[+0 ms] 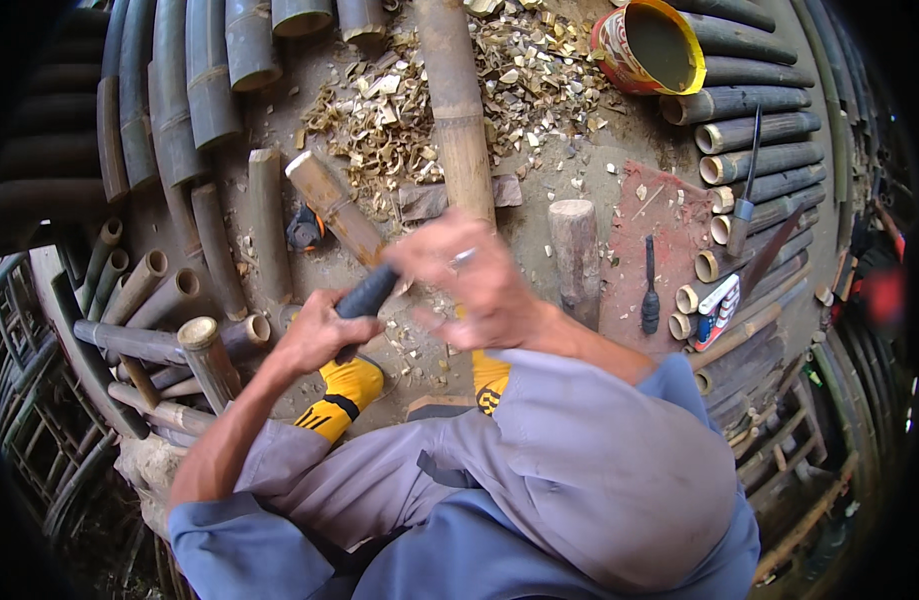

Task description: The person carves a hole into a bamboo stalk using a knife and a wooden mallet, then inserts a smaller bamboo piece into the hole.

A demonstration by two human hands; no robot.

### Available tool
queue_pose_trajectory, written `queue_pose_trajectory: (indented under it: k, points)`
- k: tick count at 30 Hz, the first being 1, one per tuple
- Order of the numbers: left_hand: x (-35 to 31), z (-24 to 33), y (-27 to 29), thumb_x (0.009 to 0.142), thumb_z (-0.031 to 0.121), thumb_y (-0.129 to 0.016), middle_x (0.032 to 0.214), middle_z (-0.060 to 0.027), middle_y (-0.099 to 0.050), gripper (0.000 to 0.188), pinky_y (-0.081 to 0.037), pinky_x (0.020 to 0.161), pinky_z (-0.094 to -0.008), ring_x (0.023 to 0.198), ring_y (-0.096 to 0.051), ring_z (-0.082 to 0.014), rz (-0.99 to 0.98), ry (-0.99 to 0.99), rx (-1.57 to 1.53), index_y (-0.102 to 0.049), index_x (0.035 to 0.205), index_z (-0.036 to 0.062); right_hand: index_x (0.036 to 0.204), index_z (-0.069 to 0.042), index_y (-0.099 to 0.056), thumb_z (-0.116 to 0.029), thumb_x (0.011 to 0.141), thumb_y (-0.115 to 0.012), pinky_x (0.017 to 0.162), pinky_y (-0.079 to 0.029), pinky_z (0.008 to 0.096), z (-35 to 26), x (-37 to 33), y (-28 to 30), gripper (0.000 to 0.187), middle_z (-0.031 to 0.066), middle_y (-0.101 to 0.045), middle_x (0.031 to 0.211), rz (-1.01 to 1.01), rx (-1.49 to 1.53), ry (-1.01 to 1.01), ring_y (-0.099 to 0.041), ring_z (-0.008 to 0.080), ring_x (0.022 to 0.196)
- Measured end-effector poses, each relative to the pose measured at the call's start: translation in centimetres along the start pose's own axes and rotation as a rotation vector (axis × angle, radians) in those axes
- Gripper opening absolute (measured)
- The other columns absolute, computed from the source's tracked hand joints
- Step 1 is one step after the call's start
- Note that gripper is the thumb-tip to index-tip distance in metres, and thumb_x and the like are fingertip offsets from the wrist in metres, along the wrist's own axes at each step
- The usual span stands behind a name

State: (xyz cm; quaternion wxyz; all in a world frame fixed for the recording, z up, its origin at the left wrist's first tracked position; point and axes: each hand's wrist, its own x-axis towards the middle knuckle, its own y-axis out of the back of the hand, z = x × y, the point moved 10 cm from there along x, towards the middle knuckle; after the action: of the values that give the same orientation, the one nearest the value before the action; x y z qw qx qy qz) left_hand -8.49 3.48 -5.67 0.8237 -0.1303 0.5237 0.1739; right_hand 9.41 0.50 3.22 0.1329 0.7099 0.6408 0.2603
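Note:
My left hand (pixel 319 330) is closed round a dark, thick, round handle (pixel 367 293) that slants up to the right. The tool's working end cannot be made out. My right hand (pixel 479 268), wearing a ring, is smeared by motion just beyond the handle's upper end; whether its fingers hold anything is unclear. Behind the hands lies a short bamboo piece (pixel 331 205) with a pale cut end. A long bamboo pole (pixel 457 120) runs away from me, crossing a flat stone block (pixel 424 202), and its near end is hidden by my right hand.
Wood chips (pixel 379 115) cover the ground ahead. Right lie a wooden stump (pixel 576 250), a dark-handled tool (pixel 650 290) on red cloth (pixel 669 215), a grey-handled knife (pixel 742 215), a saw (pixel 719 305) and a bucket of dark liquid (pixel 664 50). Cut bamboo (pixel 204 95) lines both sides.

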Motion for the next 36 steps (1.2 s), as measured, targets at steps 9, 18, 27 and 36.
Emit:
queue_pose_trajectory:
  k: [9,18,27,36]
  points:
    - [-0.4,6.4,-6.6,0.074,0.02,-0.074,0.109,-0.0175,-0.053,0.046,-0.039,0.092,-0.0431,0.107,-0.049,-0.0321,0.593,-0.898,0.268,-0.053,0.11,0.0015,0.126,0.0,-0.049,-0.009,0.085,-0.058,0.069,-0.05,0.0294,8.5,-12.8,6.0,0.043,0.0053,-0.061,0.088,0.375,0.235,-0.845,-0.06,0.0147,0.076]
    - [7.7,-6.7,5.2,0.066,0.018,-0.072,0.105,-0.0204,-0.058,0.065,-0.044,0.087,-0.0422,0.095,-0.057,-0.0352,1.204,-0.346,-0.373,-0.043,0.119,-0.0035,0.127,-0.002,-0.047,-0.01,0.079,-0.061,0.084,-0.042,0.0488,19.4,-28.1,12.6,0.05,0.0245,-0.056,0.105,0.312,-0.632,-0.944,-0.054,0.0423,0.098]
    - [4.2,1.4,-2.4,0.086,0.032,-0.059,0.094,-0.0108,-0.064,0.038,-0.055,0.067,-0.0341,0.078,-0.066,-0.0192,0.199,-0.81,-1.036,-0.051,0.112,0.0047,0.133,-0.001,-0.049,-0.025,0.084,-0.067,0.084,-0.049,0.0398,11.9,-21.4,8.2,0.057,0.0189,-0.061,0.112,0.388,-0.123,-0.922,-0.062,0.028,0.095]
    - [-0.5,10.9,-5.5,0.086,0.026,-0.062,0.11,-0.009,-0.062,0.048,-0.048,0.089,-0.0303,0.1,-0.058,-0.0151,0.284,-1.108,-0.521,-0.047,0.125,0.0024,0.119,-0.004,-0.056,-0.028,0.067,-0.077,0.088,-0.047,0.0419,5.3,-9.3,0.0,0.061,0.0198,-0.063,0.107,-0.004,-0.1,-0.494,-0.061,0.0336,0.095]
